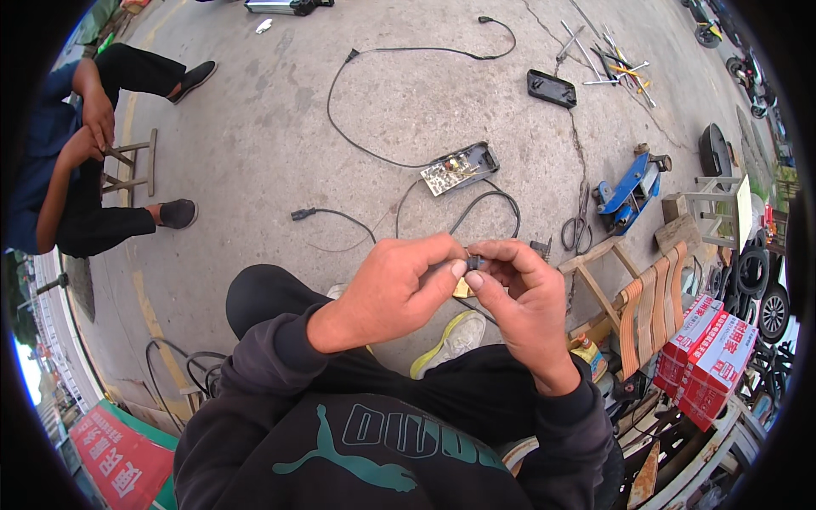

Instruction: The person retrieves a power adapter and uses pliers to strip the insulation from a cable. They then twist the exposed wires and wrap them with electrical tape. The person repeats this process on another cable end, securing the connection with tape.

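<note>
My left hand [387, 285] and my right hand [525, 297] meet in front of me, both closed in a pinch. Between their fingertips is a small black part [473, 264], partly covered by the fingers, so its exact kind does not show. Just beyond lies an open black case [486, 159] with a circuit board [444, 174] in it. A black power cord [333, 100] runs from the case to a plug at the top. Another cord with a black connector [303, 214] lies left of the case.
A black case half [551, 88] and several hand tools [616, 66] lie at the far right. Nearer are a blue floor jack [631, 194], scissors [578, 231], a strapped wooden chair [650, 297] and red-and-white boxes [704, 357]. A seated person [68, 161] is at the left.
</note>
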`<state>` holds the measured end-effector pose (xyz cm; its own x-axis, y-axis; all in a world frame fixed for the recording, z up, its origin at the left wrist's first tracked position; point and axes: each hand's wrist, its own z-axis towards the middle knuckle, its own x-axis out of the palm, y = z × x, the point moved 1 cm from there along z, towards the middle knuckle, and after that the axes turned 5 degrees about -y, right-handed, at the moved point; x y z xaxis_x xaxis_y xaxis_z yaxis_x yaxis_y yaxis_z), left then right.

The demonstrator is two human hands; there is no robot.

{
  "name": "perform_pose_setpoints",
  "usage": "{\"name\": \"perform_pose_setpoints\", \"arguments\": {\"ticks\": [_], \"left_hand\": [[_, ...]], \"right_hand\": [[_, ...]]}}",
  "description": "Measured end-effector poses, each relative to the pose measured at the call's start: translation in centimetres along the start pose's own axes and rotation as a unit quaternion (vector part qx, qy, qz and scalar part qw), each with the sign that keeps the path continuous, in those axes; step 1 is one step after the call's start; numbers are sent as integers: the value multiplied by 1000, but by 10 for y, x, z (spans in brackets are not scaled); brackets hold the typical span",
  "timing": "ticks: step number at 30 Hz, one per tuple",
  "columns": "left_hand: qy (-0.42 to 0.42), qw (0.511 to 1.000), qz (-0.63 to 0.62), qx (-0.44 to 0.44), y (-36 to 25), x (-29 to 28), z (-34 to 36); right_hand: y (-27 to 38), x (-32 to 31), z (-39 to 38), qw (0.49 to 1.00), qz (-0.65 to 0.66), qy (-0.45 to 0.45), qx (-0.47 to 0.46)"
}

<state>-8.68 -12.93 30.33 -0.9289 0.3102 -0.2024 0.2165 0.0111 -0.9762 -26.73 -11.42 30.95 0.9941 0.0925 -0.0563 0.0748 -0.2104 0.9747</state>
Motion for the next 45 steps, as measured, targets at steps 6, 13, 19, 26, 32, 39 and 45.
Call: {"name": "perform_pose_setpoints", "arguments": {"ticks": [6, 13, 19, 26, 32, 39, 45], "left_hand": [[4, 1000, -20, -10, 0, 1, 1], [9, 998, -43, -37, 1, 1, 1], [9, 997, -61, -55, 3, -1, 2], [8, 997, -69, -38, 6, 4, 2], [1, 998, -55, -15, 15, 7, 6], [14, 996, 65, 63, 18, 3, 8], [26, 990, 84, 112, 19, 2, 8]], "right_hand": [[3, -2, 1, 997, 47, 15, 65], [5, 0, 1, 993, 85, 14, 82], [3, -1, 2, 994, 64, 18, 89], [0, -3, 4, 999, -30, 22, 32], [-1, -9, 5, 998, -26, 18, 63], [-6, -12, 8, 997, 20, -11, 79], [-3, -20, 15, 991, -128, 33, -8]]}}
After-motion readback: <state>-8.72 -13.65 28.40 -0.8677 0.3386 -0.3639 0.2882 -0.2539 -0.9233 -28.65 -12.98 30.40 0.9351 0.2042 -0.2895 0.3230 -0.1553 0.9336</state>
